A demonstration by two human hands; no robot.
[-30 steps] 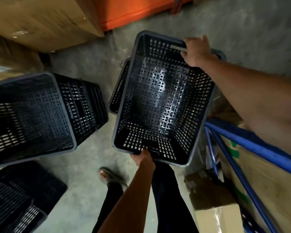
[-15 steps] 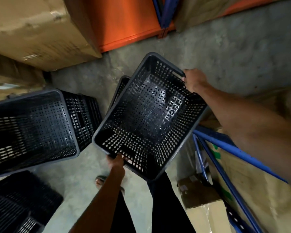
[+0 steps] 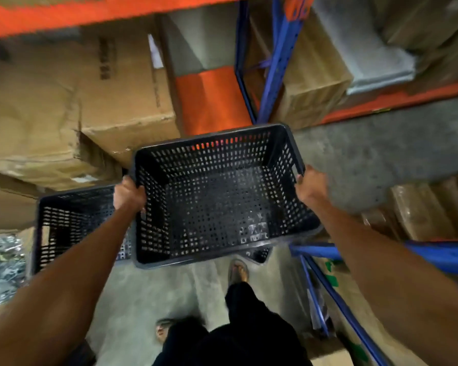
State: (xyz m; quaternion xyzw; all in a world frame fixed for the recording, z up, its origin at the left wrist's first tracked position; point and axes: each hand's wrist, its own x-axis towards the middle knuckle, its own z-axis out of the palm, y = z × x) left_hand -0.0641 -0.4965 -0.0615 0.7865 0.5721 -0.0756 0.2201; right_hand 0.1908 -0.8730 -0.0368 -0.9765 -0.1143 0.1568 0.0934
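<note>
I carry an empty black perforated plastic crate (image 3: 217,204) level in front of me, above the concrete floor. My left hand (image 3: 128,194) grips its left rim, fingers curled over the edge. My right hand (image 3: 311,184) grips the right rim the same way. The crate's open top faces me and its slotted bottom is bare.
A second black crate (image 3: 69,223) stands low at the left, close to the carried one. Cardboard boxes (image 3: 72,109) fill the left and back. A blue and orange shelf upright (image 3: 273,67) rises ahead; a blue rack frame (image 3: 328,281) and boxes crowd the right. My feet stand on grey concrete (image 3: 148,291).
The crate has swung from a tilted, end-on hold to level and crosswise, my hands now on its left and right rims. My view has lifted toward the shelves.
</note>
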